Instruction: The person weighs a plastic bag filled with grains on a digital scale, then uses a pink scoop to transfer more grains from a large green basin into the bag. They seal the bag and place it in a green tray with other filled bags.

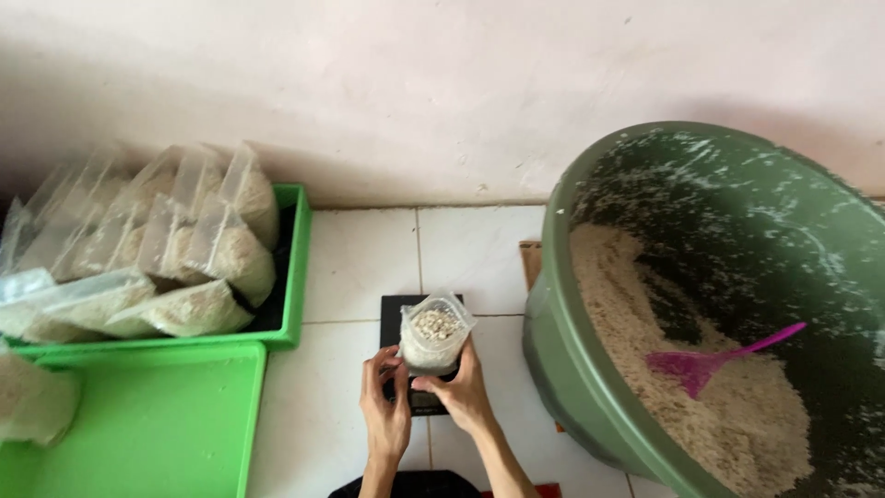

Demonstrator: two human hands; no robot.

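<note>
Both your left hand [385, 410] and right hand [464, 387] pinch the open bag [433, 334] upright on the scale [398, 318], so no grain spills.

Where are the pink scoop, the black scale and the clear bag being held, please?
pink scoop [693, 367], head view, on its bowl.
black scale [395, 314], head view, on its top left corner.
clear bag [433, 339], head view, on its grain-filled front.

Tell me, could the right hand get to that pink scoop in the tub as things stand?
Probably yes, once it lets go: the right hand holds the bag, and the scoop lies uncovered in the open tub on that side.
</note>
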